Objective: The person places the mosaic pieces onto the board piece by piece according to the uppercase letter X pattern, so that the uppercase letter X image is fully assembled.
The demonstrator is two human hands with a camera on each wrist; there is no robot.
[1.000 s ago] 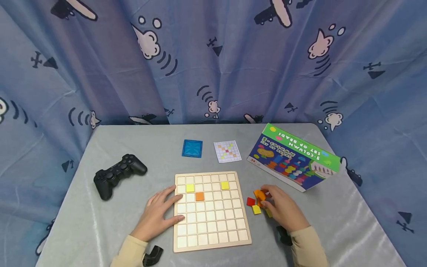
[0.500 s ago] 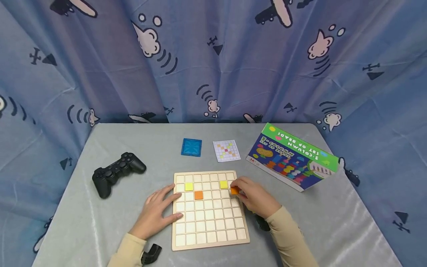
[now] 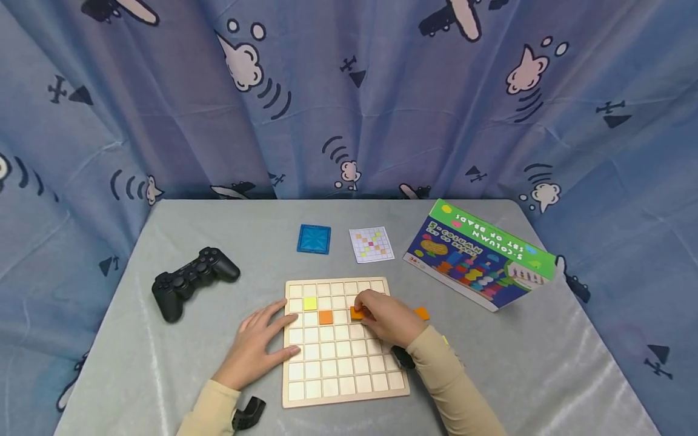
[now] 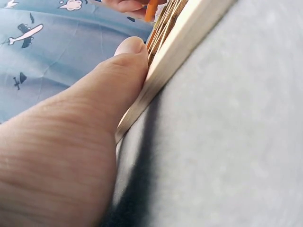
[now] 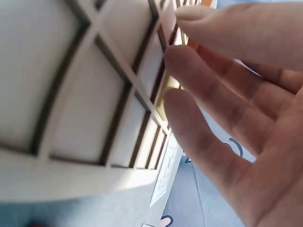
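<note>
A wooden grid board (image 3: 316, 399) lies on the table. My left hand (image 3: 256, 348) rests at its left side, fingers spread and straight, fingertips and thumb on the rim. In the left wrist view the thumb (image 4: 128, 61) presses the board's edge. Over the board's upper right part, my right hand (image 3: 389, 318) pinches an orange square tile (image 3: 356, 313), seen also between fingers as an orange tile (image 4: 151, 10) in the left wrist view. A yellow tile (image 3: 309, 303) and another orange tile (image 3: 325, 317) sit in cells on the left. The right-hand yellow tile is hidden in the head view.
Right of the board, an orange tile (image 3: 422, 313) shows past the right hand; the sleeve covers other loose tiles. Behind the board lie a blue square tray (image 3: 314, 239) and a pattern card (image 3: 371, 244). A game box (image 3: 480, 254) stands right; a black game controller (image 3: 195, 282) lies left.
My right hand has picked up an orange tile from the loose pile and carried it left over the board, covering the right-hand yellow tile. The left hand stays at the board's edge.
</note>
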